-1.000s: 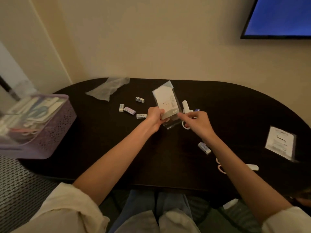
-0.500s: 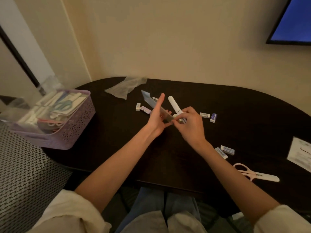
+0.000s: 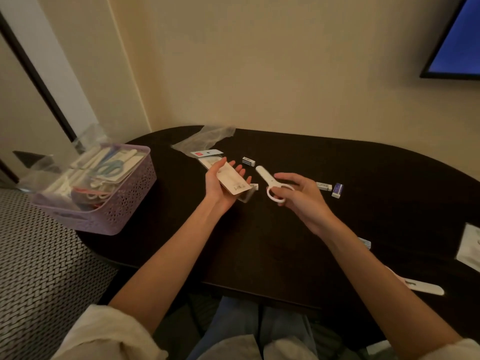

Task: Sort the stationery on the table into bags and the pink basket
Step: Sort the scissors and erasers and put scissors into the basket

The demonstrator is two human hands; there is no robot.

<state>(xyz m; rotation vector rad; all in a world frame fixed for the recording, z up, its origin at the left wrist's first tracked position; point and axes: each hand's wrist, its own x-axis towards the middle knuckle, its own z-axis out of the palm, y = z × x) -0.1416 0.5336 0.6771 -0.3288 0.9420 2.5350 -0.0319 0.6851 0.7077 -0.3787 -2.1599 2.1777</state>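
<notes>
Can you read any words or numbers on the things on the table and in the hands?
None can be read.
Packet in the left hand: dark marks near its lower end, too blurred.
Card header behind it: a red patch, no letters clear.
Erasers: sleeve print too small.
White scissors in the right hand: no writing seen.
</notes>
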